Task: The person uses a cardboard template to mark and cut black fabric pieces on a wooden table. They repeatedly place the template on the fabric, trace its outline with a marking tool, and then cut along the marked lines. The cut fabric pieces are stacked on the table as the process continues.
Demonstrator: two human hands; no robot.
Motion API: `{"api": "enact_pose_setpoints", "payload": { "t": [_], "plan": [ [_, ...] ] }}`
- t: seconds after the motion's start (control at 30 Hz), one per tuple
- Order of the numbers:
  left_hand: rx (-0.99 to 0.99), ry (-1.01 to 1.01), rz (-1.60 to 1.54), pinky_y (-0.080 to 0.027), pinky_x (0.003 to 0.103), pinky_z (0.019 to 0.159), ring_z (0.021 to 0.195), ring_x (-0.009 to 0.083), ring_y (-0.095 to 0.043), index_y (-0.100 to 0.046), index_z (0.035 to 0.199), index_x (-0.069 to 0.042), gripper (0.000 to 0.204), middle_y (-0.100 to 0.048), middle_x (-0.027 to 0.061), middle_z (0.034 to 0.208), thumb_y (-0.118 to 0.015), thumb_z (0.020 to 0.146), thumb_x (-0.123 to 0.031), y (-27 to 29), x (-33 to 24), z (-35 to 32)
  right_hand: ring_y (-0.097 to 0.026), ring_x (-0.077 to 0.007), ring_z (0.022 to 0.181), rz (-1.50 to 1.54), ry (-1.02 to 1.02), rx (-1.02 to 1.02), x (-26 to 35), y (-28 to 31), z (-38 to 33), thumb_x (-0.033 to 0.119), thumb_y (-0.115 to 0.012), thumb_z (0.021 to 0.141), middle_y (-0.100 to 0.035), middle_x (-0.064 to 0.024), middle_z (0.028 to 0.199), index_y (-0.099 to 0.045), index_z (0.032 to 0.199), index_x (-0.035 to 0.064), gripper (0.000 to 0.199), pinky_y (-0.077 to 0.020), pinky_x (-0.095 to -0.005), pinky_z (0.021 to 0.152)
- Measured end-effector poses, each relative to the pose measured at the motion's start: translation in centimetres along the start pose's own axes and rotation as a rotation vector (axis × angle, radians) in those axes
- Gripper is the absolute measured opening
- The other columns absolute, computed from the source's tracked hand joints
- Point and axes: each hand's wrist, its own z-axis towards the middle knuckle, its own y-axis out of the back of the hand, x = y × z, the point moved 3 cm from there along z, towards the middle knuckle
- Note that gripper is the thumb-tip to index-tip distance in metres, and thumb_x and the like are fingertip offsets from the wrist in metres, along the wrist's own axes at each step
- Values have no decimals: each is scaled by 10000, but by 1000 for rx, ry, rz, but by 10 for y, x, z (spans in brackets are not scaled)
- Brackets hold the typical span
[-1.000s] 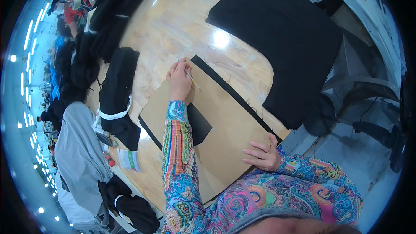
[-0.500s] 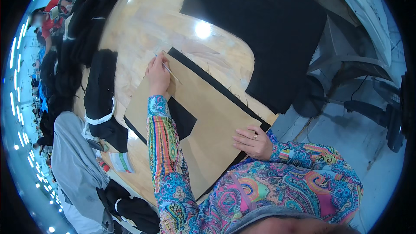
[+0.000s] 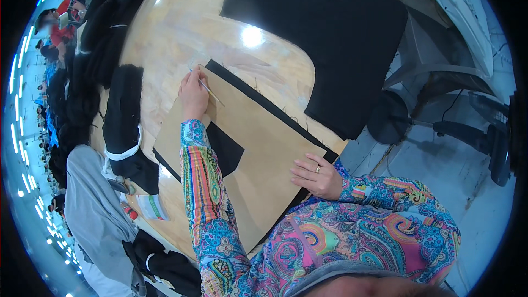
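Head view: left hand [image 3: 193,96] pinched, I think, a pen [image 3: 213,94] slanting toward the table's near edge [image 3: 339,144]; right hand [image 3: 320,179] lay spread on brown card [image 3: 264,137].

Long paisley sleeves [image 3: 210,187] in many bright colours.
The left one carries lengthwise orange, pink and green stripes behind a blue cuff [image 3: 194,133]; swirls cover the top [image 3: 330,231] below a grey collar [image 3: 330,273]; the right hand [image 3: 325,180] wears a gold-coloured ring [image 3: 318,169].

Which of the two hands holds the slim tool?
The left hand, closed on the slim tool; the right hand lies open on the brown sheet.
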Motion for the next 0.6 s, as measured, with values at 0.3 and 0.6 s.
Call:
{"api": "enact_pose_setpoints", "payload": {
  "t": [0.3, 0.6],
  "plan": [
    [-3, 18, 4, -364, 452, 946, 1125, 299, -496, -563, 1132, -121, 274, -611, 89, 1061, -536, 861, -145, 2, 0, -1, -496, -255, 1192, -12, 14, 51, -2, 5, 2, 102, -567, 668, -595, -90, 1160, -633, 1030, 71, 369, -313, -509, 1040],
    [-1, 35, 2, -366, 442, 949, 1116, 300, -501, -572, 1065, -117, 203, -611, 87, 1052, -522, 869, -142, 6, -9, -2, -487, -240, 1205, -26, 2, 52, -4, 6, -1, 74, -563, 695, -599, -79, 1154, -641, 1013, 71, 328, -293, -529, 1048]
  ]
}}
